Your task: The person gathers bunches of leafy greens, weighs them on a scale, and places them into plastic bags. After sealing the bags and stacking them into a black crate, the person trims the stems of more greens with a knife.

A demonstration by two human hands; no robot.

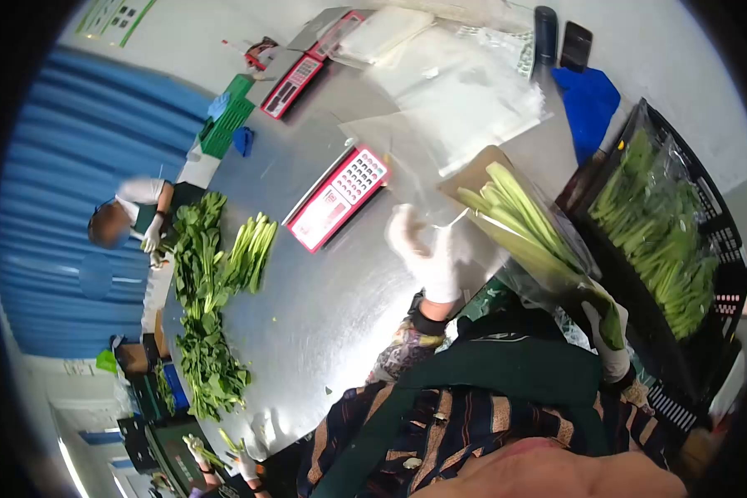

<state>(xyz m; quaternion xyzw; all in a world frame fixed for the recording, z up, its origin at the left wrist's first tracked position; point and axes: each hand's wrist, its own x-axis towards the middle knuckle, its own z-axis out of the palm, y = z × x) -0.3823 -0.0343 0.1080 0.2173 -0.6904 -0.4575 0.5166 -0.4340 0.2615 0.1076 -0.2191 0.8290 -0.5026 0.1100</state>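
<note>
My right hand (610, 353), in a white glove, grasps the lower, leafy end of a clear bag of greens (527, 217), which lies slanted right of centre in the frame, its pale stalks pointing to the upper left. My left hand (430, 266), gloved too, is released, thumb and fingers parted, just beside the bag's mouth; I cannot tell whether the thumb touches the plastic edge there. Close to that hand, near the middle of the frame, a pink-rimmed scale (340, 197) sits on the metal counter (307, 311). A heap of clear plastic sheets (465, 100) spreads across the top of the frame, with a phone (576, 46) and a blue cloth (588, 108) near its right side. At the right of the frame I have a black crate (729, 249) holding bagged leafy greens (651, 232). Loose greens (197, 303) run down the counter's left side, and a co-worker (145, 199) in white gloves stands next to them at the left of the frame.
</note>
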